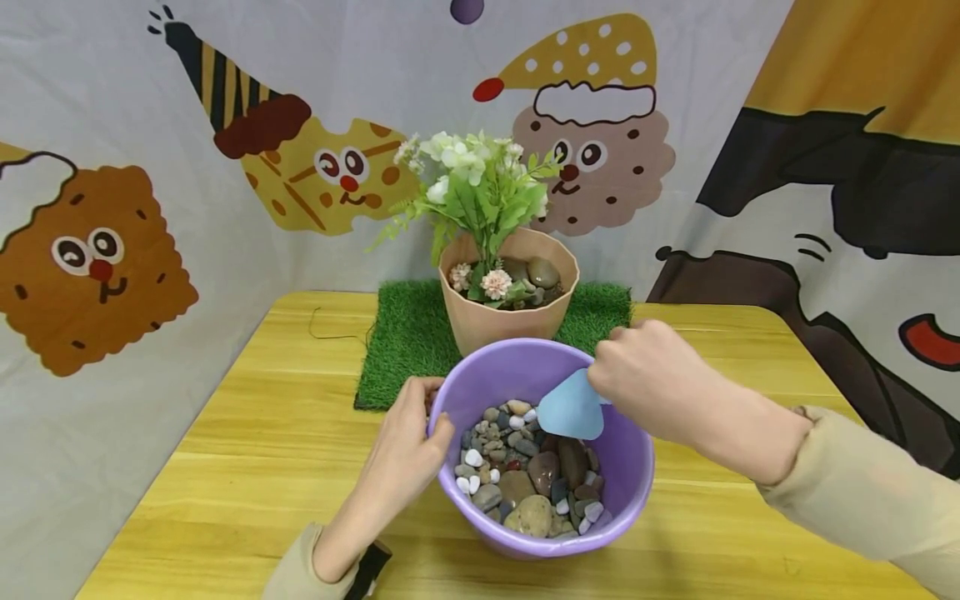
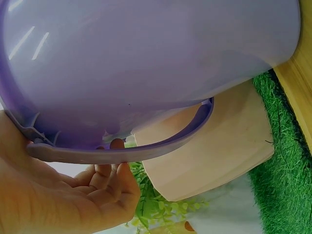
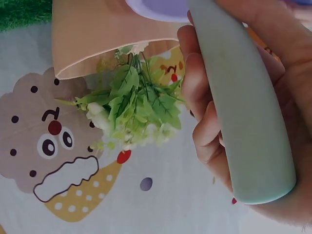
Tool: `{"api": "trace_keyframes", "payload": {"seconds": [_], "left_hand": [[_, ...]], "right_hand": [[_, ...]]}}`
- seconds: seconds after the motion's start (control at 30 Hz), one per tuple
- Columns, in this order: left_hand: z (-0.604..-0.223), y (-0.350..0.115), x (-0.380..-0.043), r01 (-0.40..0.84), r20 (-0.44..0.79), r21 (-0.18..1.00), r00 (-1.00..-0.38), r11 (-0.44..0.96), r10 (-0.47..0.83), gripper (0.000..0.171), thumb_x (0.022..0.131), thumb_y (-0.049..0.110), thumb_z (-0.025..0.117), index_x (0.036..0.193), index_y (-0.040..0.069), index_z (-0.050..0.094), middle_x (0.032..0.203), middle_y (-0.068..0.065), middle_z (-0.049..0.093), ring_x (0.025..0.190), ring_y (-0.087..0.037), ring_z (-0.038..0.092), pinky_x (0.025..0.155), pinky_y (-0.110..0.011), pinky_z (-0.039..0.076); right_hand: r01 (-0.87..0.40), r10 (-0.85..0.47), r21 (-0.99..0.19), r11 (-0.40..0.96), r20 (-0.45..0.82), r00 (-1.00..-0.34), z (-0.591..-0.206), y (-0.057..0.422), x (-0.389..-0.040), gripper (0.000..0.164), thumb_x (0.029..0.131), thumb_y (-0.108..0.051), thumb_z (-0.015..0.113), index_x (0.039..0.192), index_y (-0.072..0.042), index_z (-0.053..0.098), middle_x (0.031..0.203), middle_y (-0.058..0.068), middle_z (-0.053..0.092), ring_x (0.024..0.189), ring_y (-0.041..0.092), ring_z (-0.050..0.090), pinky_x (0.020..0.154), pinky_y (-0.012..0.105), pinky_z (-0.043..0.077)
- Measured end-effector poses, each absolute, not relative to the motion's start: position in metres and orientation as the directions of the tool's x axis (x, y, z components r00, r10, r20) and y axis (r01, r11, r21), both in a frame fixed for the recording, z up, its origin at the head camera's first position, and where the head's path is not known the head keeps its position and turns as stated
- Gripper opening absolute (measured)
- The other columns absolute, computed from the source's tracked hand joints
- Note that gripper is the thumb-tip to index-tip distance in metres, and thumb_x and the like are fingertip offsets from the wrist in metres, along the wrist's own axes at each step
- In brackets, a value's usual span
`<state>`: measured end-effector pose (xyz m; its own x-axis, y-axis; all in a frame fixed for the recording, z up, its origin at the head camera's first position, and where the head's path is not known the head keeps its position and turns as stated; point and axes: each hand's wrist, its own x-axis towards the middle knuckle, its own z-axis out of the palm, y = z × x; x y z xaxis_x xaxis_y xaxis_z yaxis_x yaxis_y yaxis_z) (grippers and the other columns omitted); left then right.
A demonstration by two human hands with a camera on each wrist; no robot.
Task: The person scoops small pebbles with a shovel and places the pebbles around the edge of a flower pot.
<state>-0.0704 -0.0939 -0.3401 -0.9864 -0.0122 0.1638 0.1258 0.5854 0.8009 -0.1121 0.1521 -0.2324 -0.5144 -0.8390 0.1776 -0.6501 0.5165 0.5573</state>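
Note:
A purple bucket holds water-wet stones, large brown ones among small grey and white pebbles. My left hand grips its left rim, thumb over the edge. In the left wrist view, the fingers of that hand reach round the bucket's curved handle. Above the right rim, my right hand holds a small trowel by its thick pale handle. The trowel's light blue blade points down into the bucket, its lower edge close over the stones.
Behind the bucket, a peach flowerpot with white flowers and stones stands on a green turf mat. Both are on a yellow wooden table. A cartoon-printed cloth hangs behind. A dark object sits by the left wrist.

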Motion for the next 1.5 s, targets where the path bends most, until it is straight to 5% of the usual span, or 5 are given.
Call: {"api": "trace_keyframes", "payload": {"seconds": [0.6, 0.87, 1.1, 1.5], "left_hand": [[-0.341, -0.094, -0.070, 0.123, 0.162, 0.801, -0.987, 0.586, -0.014, 0.039, 0.082, 0.005, 0.055, 0.121, -0.001, 0.052, 0.107, -0.010, 0.057, 0.094, -0.022, 0.060, 0.077, -0.029, 0.055], [-0.341, -0.094, -0.070, 0.124, 0.166, 0.798, -0.986, 0.590, -0.017, 0.039, 0.082, 0.005, 0.055, 0.121, 0.000, 0.052, 0.107, -0.010, 0.057, 0.094, -0.021, 0.060, 0.078, -0.030, 0.054], [-0.341, -0.093, -0.070, 0.124, 0.164, 0.800, -0.986, 0.587, -0.015, 0.039, 0.082, 0.005, 0.056, 0.121, 0.000, 0.052, 0.107, -0.009, 0.057, 0.094, -0.021, 0.060, 0.077, -0.029, 0.054], [-0.341, -0.094, -0.071, 0.125, 0.163, 0.802, -0.987, 0.585, -0.012, 0.040, 0.081, 0.005, 0.055, 0.121, -0.001, 0.052, 0.107, -0.010, 0.057, 0.094, -0.022, 0.060, 0.076, -0.028, 0.055]], "right_hand": [[-0.551, -0.929, 0.806, 0.218, -0.002, -0.371, -0.250, 0.136, -0.107, 0.019, 0.070, -0.025, 0.075, 0.058, -0.023, 0.061, 0.060, -0.005, 0.058, 0.055, 0.012, 0.041, 0.052, 0.022, 0.030], [-0.602, -0.961, 0.790, 0.110, -0.069, -0.266, -0.245, 0.141, -0.122, 0.026, 0.072, -0.018, 0.070, 0.051, -0.026, 0.058, 0.060, -0.008, 0.058, 0.057, 0.012, 0.047, 0.053, 0.023, 0.033], [-0.617, -0.976, 0.786, -0.037, -0.161, -0.146, -0.251, 0.137, -0.123, 0.014, 0.075, -0.025, 0.070, 0.061, -0.026, 0.065, 0.062, -0.009, 0.061, 0.053, 0.011, 0.045, 0.054, 0.022, 0.035], [-0.853, -0.960, 0.522, 0.015, -0.232, -0.158, -0.257, 0.152, -0.147, 0.011, 0.067, -0.018, 0.075, 0.064, -0.025, 0.068, 0.069, -0.012, 0.061, 0.060, 0.007, 0.053, 0.056, 0.023, 0.050]]}}
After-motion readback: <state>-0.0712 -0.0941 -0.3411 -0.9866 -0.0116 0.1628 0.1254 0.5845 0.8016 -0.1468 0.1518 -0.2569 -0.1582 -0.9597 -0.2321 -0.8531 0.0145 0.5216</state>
